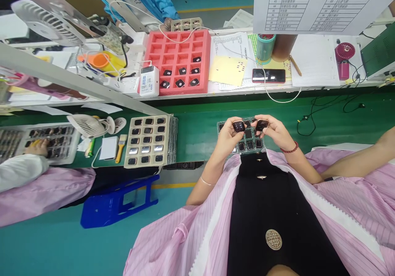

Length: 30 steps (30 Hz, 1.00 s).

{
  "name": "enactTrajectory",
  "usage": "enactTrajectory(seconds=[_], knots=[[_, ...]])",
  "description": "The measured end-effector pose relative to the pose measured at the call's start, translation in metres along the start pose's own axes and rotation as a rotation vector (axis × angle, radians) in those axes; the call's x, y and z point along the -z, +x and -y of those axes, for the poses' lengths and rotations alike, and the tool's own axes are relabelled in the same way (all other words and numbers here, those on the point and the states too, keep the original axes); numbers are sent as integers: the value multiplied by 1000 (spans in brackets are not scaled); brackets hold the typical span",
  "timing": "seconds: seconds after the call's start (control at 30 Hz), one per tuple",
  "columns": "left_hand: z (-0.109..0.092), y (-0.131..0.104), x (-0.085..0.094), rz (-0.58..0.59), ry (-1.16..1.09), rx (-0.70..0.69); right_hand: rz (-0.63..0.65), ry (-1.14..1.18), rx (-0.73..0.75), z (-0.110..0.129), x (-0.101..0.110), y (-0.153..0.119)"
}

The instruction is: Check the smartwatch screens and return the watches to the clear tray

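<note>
Pinched in my left hand (pixel 228 135) is a square black watch body (pixel 238 126) with small light marks on its face. My right hand (pixel 272 130) grips a second dark watch body (pixel 261 124) with a coppery edge, fingers around its sides. Both are held side by side, a short gap apart, above a clear tray (pixel 233 149). More dark square watch bodies (pixel 249 144) sit in that tray's pockets, partly hidden by my hands and wrists.
A stack of beige trays (pixel 127 163) with watch bodies stands to the left. On the shelf ahead are a red foam tray (pixel 156 58), a phone (pixel 268 75) and a small fan (pixel 345 52). A co-worker's hand (pixel 38 147) is at far left, near a blue stool (pixel 105 210).
</note>
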State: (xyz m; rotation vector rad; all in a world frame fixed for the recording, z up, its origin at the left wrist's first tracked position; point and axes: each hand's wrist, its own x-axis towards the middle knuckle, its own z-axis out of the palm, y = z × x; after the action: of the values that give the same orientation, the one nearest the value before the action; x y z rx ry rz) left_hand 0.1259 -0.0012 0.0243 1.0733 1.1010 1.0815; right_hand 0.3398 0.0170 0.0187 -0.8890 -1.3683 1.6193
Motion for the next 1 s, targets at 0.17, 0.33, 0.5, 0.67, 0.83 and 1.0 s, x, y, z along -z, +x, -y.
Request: enactTrajectory(seconds=[0.17,0.33,0.5,0.67,0.83,1.0], knots=[[0,-2,0,-2,-8,33,-21,-21,-5,-1,-2,-1],[2,-4,2,14,-14,42,-16,-29,-10,-2,-3,-1],[4,-4,2,-7,0,0,-13,-25,-17,-3,-4,-2],[3,-6,1,8,-17,12,-20,-10,-16,-7,-6,-5],[5,-8,3,53,-26,16,-25,-2,-9,-9,-8,-6],[8,-8,8,40,-2,81,-18,-3,-6,-9,-9,-6]])
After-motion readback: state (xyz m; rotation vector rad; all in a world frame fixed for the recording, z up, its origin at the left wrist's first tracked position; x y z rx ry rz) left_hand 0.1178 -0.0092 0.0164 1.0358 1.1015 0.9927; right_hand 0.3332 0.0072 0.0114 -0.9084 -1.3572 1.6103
